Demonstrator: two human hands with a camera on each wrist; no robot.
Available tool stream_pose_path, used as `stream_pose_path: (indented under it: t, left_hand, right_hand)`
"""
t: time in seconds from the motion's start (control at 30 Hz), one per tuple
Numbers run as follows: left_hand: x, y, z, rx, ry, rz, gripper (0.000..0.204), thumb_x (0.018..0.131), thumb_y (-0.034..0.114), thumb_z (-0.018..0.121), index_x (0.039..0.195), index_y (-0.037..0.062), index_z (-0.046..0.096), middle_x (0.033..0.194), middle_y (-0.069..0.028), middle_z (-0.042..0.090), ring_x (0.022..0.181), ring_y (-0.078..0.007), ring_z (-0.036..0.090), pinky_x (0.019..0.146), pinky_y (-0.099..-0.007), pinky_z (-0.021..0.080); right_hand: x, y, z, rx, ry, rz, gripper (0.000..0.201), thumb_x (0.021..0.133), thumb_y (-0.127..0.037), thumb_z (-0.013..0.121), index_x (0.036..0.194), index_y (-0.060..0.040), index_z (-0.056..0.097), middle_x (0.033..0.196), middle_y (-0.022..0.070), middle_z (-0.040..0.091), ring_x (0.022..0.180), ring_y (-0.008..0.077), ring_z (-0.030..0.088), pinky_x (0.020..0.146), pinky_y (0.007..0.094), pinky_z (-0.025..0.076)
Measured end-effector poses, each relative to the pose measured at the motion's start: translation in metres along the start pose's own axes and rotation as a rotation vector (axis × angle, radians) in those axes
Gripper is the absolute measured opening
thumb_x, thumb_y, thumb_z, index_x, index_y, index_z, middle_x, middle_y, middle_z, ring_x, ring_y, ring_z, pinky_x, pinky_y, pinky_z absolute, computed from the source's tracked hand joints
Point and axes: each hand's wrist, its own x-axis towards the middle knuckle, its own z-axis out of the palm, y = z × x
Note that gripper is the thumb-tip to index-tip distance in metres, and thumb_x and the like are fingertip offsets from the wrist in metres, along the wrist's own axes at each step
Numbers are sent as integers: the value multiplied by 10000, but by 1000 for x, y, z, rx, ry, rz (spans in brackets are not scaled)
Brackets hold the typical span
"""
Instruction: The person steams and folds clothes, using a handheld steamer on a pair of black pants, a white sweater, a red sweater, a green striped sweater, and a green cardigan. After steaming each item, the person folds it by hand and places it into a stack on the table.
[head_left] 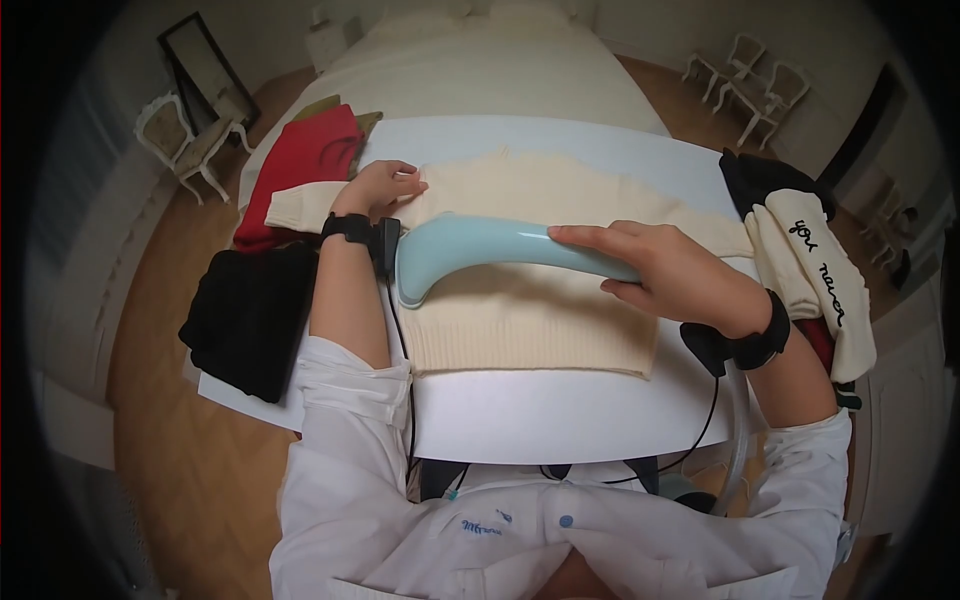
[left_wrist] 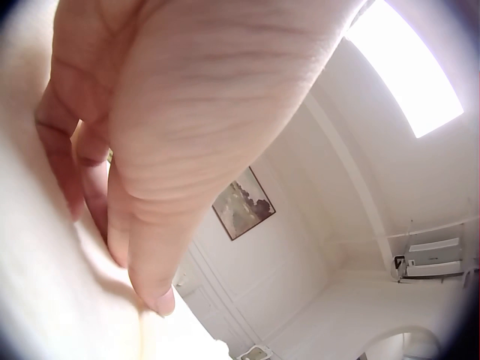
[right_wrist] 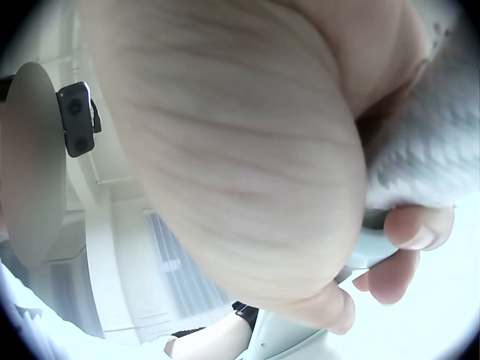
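A cream knitted sweater point(head_left: 530, 335) lies spread on a white board, its ribbed hem toward me. My right hand point(head_left: 680, 275) grips the handle of a light-blue garment steamer point(head_left: 480, 240), index finger stretched along its top. The steamer's wide head is at the left, over the sweater. In the right wrist view, the thumb and fingers wrap the steamer point(right_wrist: 289, 337), and a pale hose point(right_wrist: 435, 135) runs beside the palm. My left hand point(head_left: 385, 187) rests on the sweater near its left sleeve. In the left wrist view its bent fingers point(left_wrist: 154, 277) touch the cloth with their tips.
The white board point(head_left: 520, 420) stands in front of a bed point(head_left: 480, 75). Folded black clothing point(head_left: 250, 320) and a red garment point(head_left: 305, 165) lie at the left. A cream garment with lettering point(head_left: 825, 270) and black clothing point(head_left: 770, 180) lie at the right. The steamer hose point(head_left: 740, 440) hangs by my right forearm.
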Motion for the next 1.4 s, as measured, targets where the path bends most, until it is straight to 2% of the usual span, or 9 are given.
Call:
stream_pose_path:
  t: [0.2,0.27,0.33,0.4,0.67,0.97,1.13,1.23,1.4]
  left_hand:
    - [-7,2,2,81,27,29,497,928,215,814,1348,17,640,1125,-59,718,973,-121,650,718,-247,529]
    - [-5,4,2,72,30,61,555,894,147,835,1356,-58,604,1203,-124,701,994,-155,687,753,-252,584]
    - [-1,0,3,-36,10,52,552,902,116,822,1366,-67,585,1213,-114,687,1032,-157,693,803,-237,602]
    - [-8,7,4,93,58,39,472,922,174,822,1326,3,649,1127,-60,724,975,-107,649,768,-224,557]
    - [0,-1,4,5,38,27,471,921,169,822,1328,8,649,1147,-59,716,1012,-107,641,764,-218,558]
    - [-7,8,4,18,53,12,486,907,184,837,1325,16,655,1147,-49,712,953,-103,621,714,-219,545]
    - [0,3,1,8,35,-7,501,898,180,843,1328,11,650,1151,-54,712,957,-103,621,708,-225,543]
    - [9,-5,1,-13,12,25,511,903,181,839,1337,3,637,1168,-69,708,975,-111,628,729,-227,552]
    - [-5,9,8,-15,42,5,520,897,138,841,1326,-46,612,1188,-102,698,1059,-130,653,824,-210,594]
  right_hand:
    - [-21,-7,-15,11,-36,19,763,823,31,749,1510,-236,549,1027,128,680,868,328,675,803,426,553]
    - [-27,-10,-19,7,-48,29,762,816,33,758,1501,-236,561,1007,120,679,856,321,672,793,421,553]
    - [-31,-13,-20,10,-49,1,761,809,30,775,1492,-241,575,969,103,672,825,304,664,773,413,550]
    - [-33,-15,-24,7,-86,-10,765,809,20,763,1497,-251,565,979,102,677,837,306,666,785,416,558]
    - [-42,-18,-28,-30,-146,-11,781,803,26,760,1493,-285,566,961,82,667,817,283,660,776,399,566]
    - [-85,-2,-46,-44,-14,209,786,741,74,828,1451,-182,610,1135,125,710,1014,335,690,908,425,550]
    - [-130,10,-57,-82,11,316,778,733,95,806,1437,-188,636,1081,130,721,953,313,689,888,412,547]
    - [-152,13,-64,-128,45,356,829,668,114,833,1418,-194,661,971,120,718,911,289,692,863,391,547]
    - [-148,10,-66,-124,31,368,838,682,114,817,1439,-203,647,959,131,712,883,298,692,845,393,546]
